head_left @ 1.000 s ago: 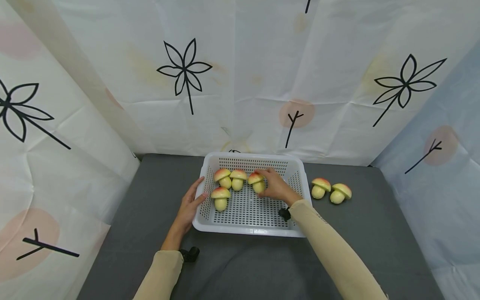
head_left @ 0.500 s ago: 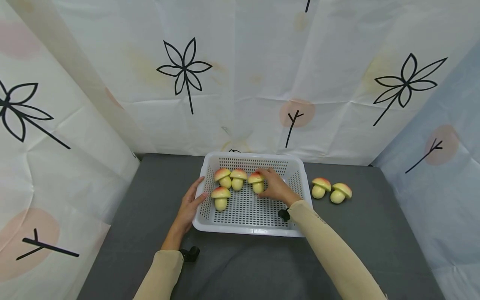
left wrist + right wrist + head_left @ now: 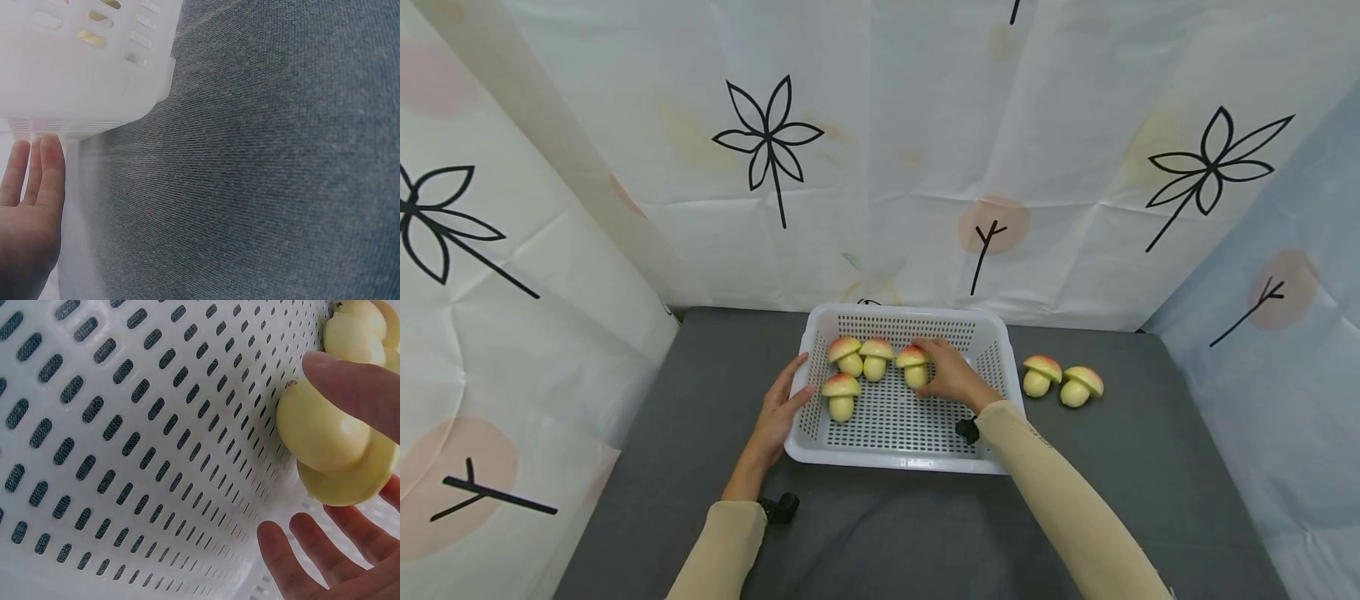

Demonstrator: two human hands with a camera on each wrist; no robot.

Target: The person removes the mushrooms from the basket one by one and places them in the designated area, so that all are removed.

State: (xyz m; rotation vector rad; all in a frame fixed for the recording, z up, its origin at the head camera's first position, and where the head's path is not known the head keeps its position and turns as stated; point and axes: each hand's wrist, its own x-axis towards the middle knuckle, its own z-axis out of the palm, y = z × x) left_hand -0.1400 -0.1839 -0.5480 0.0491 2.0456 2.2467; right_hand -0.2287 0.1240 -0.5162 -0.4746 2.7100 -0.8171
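In the head view my right hand (image 3: 949,375) reaches into a white perforated plastic basket (image 3: 902,462) and holds a toy mushroom (image 3: 914,367). Thumb and fingers lie around this yellow mushroom (image 3: 325,428) with its stem toward the camera in the right wrist view; two fingers stand apart from it. My left hand (image 3: 773,417) rests against the basket's left side, fingers straight; in the left wrist view the fingertips (image 3: 52,150) touch the basket's wall. Three more mushrooms, one of them a front mushroom (image 3: 842,397), lie in the basket's left part.
Right of the basket, two toy mushrooms, a near one (image 3: 1041,376) and a farther one (image 3: 1081,387), lie on the dark grey tabletop (image 3: 880,533). A white patterned cloth (image 3: 880,167) hangs behind the table and along both sides.
The held mushroom's stem has tipped very slightly toward upright in my right hand. My left hand and the basket stay where they were.
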